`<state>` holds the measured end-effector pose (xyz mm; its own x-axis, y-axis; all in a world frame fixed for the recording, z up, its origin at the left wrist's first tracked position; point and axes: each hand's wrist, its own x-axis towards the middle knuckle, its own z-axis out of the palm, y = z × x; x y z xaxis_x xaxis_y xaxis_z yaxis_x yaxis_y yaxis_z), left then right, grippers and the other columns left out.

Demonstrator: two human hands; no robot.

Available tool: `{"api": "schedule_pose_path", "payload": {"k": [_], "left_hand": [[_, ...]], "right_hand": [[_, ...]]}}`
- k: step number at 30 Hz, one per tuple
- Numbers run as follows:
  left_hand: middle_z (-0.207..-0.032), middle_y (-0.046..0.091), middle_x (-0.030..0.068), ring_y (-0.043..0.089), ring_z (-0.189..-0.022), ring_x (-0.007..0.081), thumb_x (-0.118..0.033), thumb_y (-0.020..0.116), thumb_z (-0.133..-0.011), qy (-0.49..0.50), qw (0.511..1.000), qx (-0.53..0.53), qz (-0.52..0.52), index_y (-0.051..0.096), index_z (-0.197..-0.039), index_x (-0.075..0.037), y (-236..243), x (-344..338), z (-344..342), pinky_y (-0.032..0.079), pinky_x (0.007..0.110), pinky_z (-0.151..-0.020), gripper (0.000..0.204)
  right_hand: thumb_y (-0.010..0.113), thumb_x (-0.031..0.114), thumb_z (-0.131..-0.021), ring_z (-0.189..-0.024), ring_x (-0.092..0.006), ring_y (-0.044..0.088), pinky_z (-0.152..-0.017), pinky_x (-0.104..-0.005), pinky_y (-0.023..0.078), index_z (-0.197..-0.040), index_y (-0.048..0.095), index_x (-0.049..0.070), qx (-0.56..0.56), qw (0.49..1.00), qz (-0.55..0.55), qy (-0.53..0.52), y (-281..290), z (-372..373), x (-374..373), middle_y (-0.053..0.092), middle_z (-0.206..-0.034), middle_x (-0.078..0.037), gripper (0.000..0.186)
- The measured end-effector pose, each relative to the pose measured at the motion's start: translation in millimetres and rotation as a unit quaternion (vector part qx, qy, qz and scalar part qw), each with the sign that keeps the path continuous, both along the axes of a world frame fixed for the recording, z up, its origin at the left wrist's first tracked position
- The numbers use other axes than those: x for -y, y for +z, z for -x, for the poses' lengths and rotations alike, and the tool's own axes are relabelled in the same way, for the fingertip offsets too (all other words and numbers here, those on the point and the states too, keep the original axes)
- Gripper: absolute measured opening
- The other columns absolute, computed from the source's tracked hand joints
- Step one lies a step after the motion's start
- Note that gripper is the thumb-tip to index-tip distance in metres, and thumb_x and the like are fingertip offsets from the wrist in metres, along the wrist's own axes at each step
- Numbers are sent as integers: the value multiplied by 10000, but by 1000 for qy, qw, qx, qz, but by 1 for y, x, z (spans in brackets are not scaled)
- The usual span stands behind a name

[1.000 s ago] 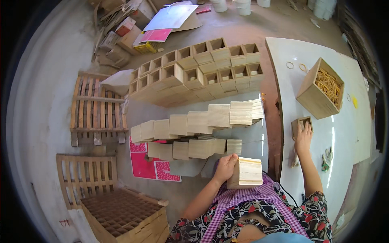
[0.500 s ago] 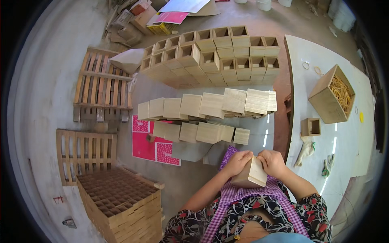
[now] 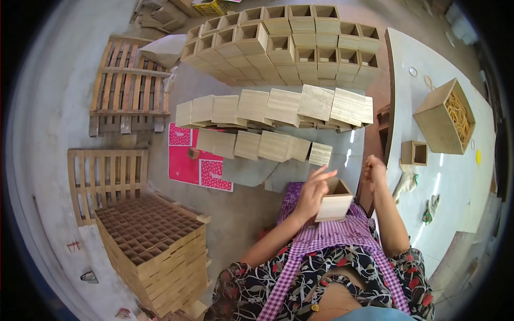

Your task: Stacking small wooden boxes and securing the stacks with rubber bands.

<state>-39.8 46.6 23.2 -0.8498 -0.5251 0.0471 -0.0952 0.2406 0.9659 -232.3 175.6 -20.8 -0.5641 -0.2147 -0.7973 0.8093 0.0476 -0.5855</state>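
Observation:
A small wooden box (image 3: 334,207), its open top tilted up, rests against the purple checked apron (image 3: 321,235) on my lap. My left hand (image 3: 311,196) is at its left wall, the lower fingers curled at the edge and two fingers stretched out above the rim. The thumb is hidden. Off to the right of the box and apart from it, my right hand (image 3: 374,172) is raised with its fingers curled together. Whatever they may pinch is too small to make out.
Ahead stand rows of wooden boxes (image 3: 267,107), some open side up. The right table (image 3: 450,69) holds a box of yellow rubber bands (image 3: 459,115), a small box (image 3: 414,153) and gloves (image 3: 408,181). At left are pallets (image 3: 128,85) and a stacked wooden grid (image 3: 152,267).
My right hand has let go of the box and moved up and to the right. My left hand's fingers have partly straightened. The box's open top now shows. The view has shifted downward.

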Motion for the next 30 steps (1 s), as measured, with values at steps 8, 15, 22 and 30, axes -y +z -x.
{"api": "schedule_pose_path", "payload": {"k": [8,15,22,30], "left_hand": [[-627,542,261,546,-625,418,-511,273,-971,169,960,197,-102,545,-698,63,-44,34,12,407,468,-598,691],[-612,528,259,549,-614,398,-553,303,-949,145,948,275,-63,530,-657,75,-45,21,29,407,459,-598,729],[-693,576,286,589,-715,418,-584,349,-921,74,941,315,-100,596,-757,94,-81,1,47,446,434,-672,740],[-1227,541,109,514,-1116,223,-664,303,-895,369,755,221,-495,477,-1245,-2,-155,25,23,416,353,-929,770]], "right_hand": [[757,206,-717,-1017,-293,591,-841,-381,466,-1172,511,29,-501,731,45,461,58,-53,-4,594,-1120,-154,547],[718,127,-718,-751,-329,609,-657,-417,486,-930,526,28,-636,661,-23,398,71,-76,-14,623,-858,-137,303],[657,91,-775,-670,-326,579,-577,-420,452,-822,514,35,-572,687,-40,446,77,-68,-27,578,-715,-141,161],[627,-15,-739,-679,-253,544,-600,-350,441,-820,599,43,-712,581,-126,373,162,31,-87,587,-765,-89,104]]}}
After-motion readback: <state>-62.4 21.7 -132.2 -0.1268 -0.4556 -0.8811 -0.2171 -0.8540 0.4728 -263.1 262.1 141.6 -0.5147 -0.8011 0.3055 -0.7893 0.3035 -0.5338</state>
